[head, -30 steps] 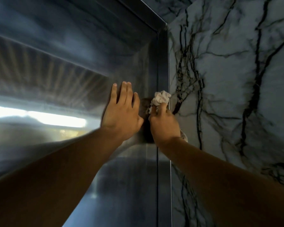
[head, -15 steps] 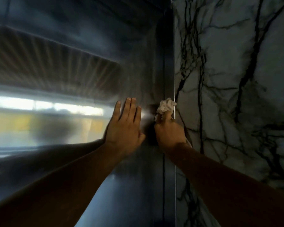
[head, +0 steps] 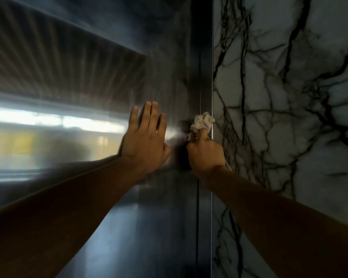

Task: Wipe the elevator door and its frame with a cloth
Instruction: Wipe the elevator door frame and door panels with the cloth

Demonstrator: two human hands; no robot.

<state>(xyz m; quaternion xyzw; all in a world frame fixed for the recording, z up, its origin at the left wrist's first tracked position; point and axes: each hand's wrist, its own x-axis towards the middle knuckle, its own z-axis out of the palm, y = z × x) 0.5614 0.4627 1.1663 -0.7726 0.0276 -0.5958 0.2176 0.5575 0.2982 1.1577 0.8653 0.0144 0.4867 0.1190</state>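
Forearms reach in from the near edge toward the metal, and at their ends the two hands sit close together but apart. On the left, the left hand (head: 147, 137) lies flat with straight fingers pressed on the brushed steel elevator door (head: 113, 227), holding nothing and seemingly bracing the body. Just right of it, the right hand (head: 206, 154) has its grip curled tight round a crumpled white cloth (head: 202, 121), the wad sticking out above the knuckles and pushed against the dark steel door frame strip (head: 205, 67) that runs vertically between the door and the wall. A little of the cloth also seems to trail out below the wrist. That cloth looks light, soft and easily squashed, so it should mould into the narrow groove of the frame; bunching it in the fist, as here, looks a sound hold, since a loose pinch would likely let it slip on smooth metal. Door and frame are rigid and fixed, probably slick, and likely to show smears. Farther right stands the white marble wall with black veins (head: 289, 97), touching the frame's edge.
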